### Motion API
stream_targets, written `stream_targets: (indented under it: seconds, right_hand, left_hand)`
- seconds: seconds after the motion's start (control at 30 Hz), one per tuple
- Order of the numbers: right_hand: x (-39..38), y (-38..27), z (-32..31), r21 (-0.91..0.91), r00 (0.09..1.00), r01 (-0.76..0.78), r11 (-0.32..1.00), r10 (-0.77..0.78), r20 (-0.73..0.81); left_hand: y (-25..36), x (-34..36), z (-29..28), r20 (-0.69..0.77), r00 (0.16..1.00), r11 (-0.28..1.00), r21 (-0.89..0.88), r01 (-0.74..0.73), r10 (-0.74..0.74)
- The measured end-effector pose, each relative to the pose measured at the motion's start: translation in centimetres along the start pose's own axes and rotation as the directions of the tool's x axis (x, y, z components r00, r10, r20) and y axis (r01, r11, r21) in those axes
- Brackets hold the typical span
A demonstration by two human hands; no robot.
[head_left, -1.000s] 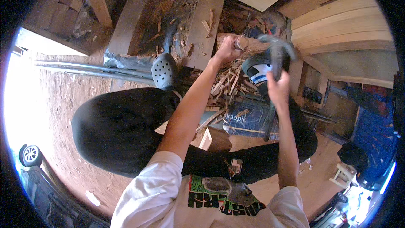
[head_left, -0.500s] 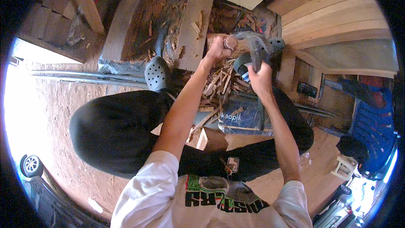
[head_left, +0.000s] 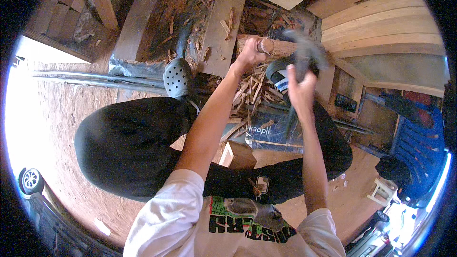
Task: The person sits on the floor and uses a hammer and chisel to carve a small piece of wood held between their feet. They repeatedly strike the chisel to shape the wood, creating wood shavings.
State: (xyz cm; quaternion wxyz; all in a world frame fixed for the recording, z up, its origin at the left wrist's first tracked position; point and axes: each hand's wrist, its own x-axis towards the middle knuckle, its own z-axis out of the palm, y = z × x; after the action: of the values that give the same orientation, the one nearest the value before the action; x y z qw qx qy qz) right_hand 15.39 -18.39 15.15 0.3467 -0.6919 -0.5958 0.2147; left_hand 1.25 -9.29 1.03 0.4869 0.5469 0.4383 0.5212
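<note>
My left hand (head_left: 251, 53) is closed around a short round wooden piece (head_left: 265, 46) with a pale end, which may be a handle; its other end is hidden. Behind it lies a reddish-brown length of wood (head_left: 284, 47). To the right, my right hand (head_left: 301, 85) grips a dark grey hand tool (head_left: 304, 54) just below its curved head, thumb along it. The head is smeared by motion, so its exact kind is unclear. The tool's dark shaft hangs below the hand. Wood chips (head_left: 252, 90) are heaped below and between my hands.
My feet, in grey clogs (head_left: 177, 77), rest either side of the chips. A dark blue printed panel (head_left: 271, 126) and a small wooden block (head_left: 238, 155) lie nearer me. Boards (head_left: 221, 33) cross the far side; stacked planks (head_left: 381, 19) stand right. A blue plastic chair (head_left: 416, 147) is beyond.
My right hand and the tool have swung right, and the tool's head has moved away from the wooden piece. The left hand keeps its hold, almost in place.
</note>
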Motion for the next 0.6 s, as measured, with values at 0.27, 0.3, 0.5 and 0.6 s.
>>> stream_targets:
  seconds: [0.27,0.3,0.5,0.6]
  right_hand:
    - [-0.1,1.5,0.0,0.345,0.821,-0.524,0.779,0.354,0.449]
    - [-0.2,1.2,-0.4,0.418,0.779,-0.591,0.690,0.355,0.517]
    - [-0.7,1.1,-1.2,0.614,0.618,-0.784,0.087,0.036,0.785]
    - [-0.9,2.0,-2.0,0.509,0.550,-0.833,-0.214,-0.236,0.801]
  left_hand:
    - [-0.4,0.0,-0.2,0.043,0.998,0.998,-0.030,-0.054,0.055]
    - [0.0,0.0,-0.3,0.044,0.999,1.000,0.002,-0.030,0.029]
    - [2.3,-0.4,-0.7,0.037,0.999,1.000,0.018,-0.002,0.002]
    - [2.6,-0.5,-0.6,0.026,1.000,1.000,-0.017,0.006,-0.006]
